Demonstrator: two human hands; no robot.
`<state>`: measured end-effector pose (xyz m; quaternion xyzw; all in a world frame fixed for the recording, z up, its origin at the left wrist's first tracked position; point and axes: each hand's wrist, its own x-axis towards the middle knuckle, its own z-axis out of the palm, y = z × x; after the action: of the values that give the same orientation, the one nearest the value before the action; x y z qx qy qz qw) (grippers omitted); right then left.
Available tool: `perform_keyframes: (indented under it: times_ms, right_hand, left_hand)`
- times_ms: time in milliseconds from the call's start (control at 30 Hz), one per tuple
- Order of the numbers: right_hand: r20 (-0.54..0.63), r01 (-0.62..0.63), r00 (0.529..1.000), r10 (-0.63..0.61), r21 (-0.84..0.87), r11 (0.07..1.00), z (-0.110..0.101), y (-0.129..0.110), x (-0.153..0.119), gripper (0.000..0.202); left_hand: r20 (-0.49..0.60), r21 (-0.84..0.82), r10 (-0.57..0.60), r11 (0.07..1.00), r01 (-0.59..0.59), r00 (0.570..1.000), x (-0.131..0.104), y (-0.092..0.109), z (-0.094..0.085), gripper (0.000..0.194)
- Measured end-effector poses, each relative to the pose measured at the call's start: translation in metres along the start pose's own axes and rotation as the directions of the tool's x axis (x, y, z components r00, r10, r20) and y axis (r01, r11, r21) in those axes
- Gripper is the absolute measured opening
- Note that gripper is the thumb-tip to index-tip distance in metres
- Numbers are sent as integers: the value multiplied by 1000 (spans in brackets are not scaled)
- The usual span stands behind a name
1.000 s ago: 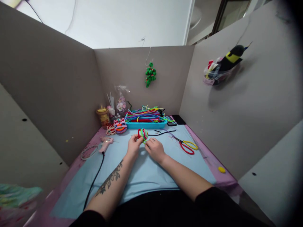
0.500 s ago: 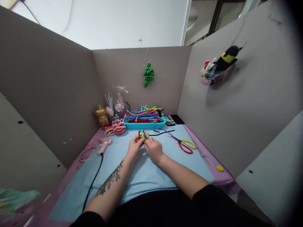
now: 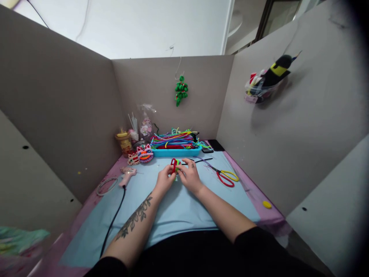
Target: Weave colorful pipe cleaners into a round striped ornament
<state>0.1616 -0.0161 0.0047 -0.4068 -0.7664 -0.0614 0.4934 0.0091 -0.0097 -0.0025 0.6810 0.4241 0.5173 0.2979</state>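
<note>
Person's L hand (image 3: 165,178) pinches a small red-and-green fuzzy piece (image 3: 174,163); R hand (image 3: 190,178) has fingertips at its right side, can't tell if pinching too; piece is over the far part of the blue cloth (image 3: 201,215), just near of the blue tray (image 3: 177,153); step looks like hand-shaping; next move prob. calls for steady L hold w/ fine R fingerwork; scissors (image 3: 218,172) right, glue gun (image 3: 127,177) left, both untouched.

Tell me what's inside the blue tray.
The tray holds a heap of thin, many-coloured strands, rising above its rim. The top ones hide its floor and anything beneath.
</note>
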Motion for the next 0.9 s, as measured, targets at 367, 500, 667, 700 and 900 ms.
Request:
perform_keyframes:
  times_ms: [367,500,667,700,900]
  right_hand:
    - [22,-40,999,39,38,998,-1,2,2,14]
    - [-70,-138,987,145,102,985,-2,6,5,14]
    - [-219,-263,928,301,187,947,-1,27,16,13]
    - [-249,-287,909,335,212,934,-2,33,19,13]
    - [-369,-470,743,558,307,828,-15,77,25,10]
  left_hand:
    - [161,347,54,932,-107,986,-5,4,0,10]
    - [219,383,53,914,-136,974,-8,8,2,8]
    - [364,351,80,911,-216,928,-13,19,5,7]
    - [398,312,96,921,-234,912,-14,22,6,8]
    - [513,19,112,990,-141,851,-18,42,4,18]
